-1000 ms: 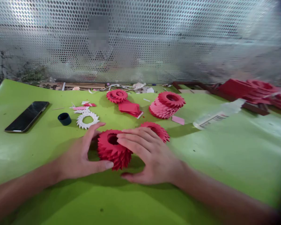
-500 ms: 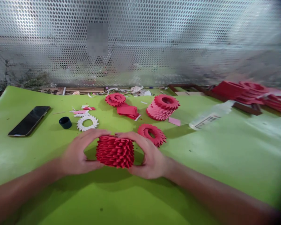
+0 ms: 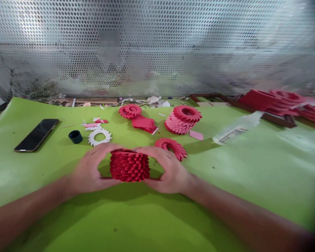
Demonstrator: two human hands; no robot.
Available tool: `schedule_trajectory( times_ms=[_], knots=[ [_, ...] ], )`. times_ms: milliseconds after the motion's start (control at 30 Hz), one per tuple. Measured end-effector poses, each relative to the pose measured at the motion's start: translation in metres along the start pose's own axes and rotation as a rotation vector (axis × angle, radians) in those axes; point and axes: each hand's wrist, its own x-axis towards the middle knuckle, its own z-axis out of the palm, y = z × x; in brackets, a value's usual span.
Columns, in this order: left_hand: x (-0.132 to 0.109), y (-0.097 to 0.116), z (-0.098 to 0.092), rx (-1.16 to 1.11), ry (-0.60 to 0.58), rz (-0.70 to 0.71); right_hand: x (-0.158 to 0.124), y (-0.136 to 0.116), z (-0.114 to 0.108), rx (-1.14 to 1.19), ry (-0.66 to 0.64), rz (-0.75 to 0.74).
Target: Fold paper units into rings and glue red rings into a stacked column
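Note:
A dark red cylinder of folded paper points (image 3: 130,166) is held between both hands above the green table (image 3: 115,217). My left hand (image 3: 90,170) grips its left side, fingers on the top edge and thumb beneath. On the right side, my right hand (image 3: 169,170) holds it the same way. Just behind the right hand lies a red paper ring (image 3: 173,147), partly covered by the fingers. A white toothed paper ring (image 3: 99,137) rests behind my left hand.
Left are a phone (image 3: 37,135) and a dark cap (image 3: 75,137). Behind sit a red ring (image 3: 130,111), red paper pieces (image 3: 144,123) and a pink-and-red stack (image 3: 182,120). Right are a clear bottle (image 3: 237,128) and red pieces (image 3: 265,101) in a tray. A perforated metal panel (image 3: 157,49) stands behind.
The dark red cylinder has tilted slightly and moved up a little in both hands. The view has shifted a little, so the table items appear slightly further right.

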Motion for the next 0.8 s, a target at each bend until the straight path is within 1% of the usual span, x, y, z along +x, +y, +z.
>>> schedule_trajectory(
  times_ms=[67,133,200,267,400,500,600,633,700,800],
  knots=[
    [0.0,0.001,-0.001,-0.013,-0.006,-0.034,-0.001,0.003,-0.001,0.033,0.003,-0.025],
    [0.0,0.0,0.0,-0.007,-0.024,-0.036,-0.002,0.003,-0.003,0.034,-0.032,0.007],
    [0.0,-0.001,0.001,0.009,-0.03,-0.007,-0.002,0.002,-0.005,-0.006,-0.063,0.077],
    [0.0,-0.002,0.003,0.029,-0.005,0.043,-0.001,-0.002,-0.005,-0.063,-0.062,0.1],
    [-0.001,-0.005,0.006,0.076,0.064,0.14,0.001,-0.008,-0.001,-0.18,-0.011,-0.016],
    [-0.001,-0.006,0.006,0.111,0.08,0.166,0.003,-0.012,0.001,-0.217,0.005,-0.038],
    [-0.002,-0.006,0.006,0.13,0.085,0.208,0.004,-0.013,0.0,-0.19,0.0,-0.046],
    [-0.001,-0.006,0.006,0.128,0.084,0.211,0.004,-0.013,0.0,-0.18,-0.004,-0.042],
    [-0.001,-0.006,0.005,0.115,0.066,0.17,0.003,-0.01,0.0,-0.169,-0.001,-0.029],
    [-0.001,-0.009,0.004,0.103,0.01,0.122,-0.001,-0.003,-0.001,-0.125,0.009,-0.051]
  ],
)
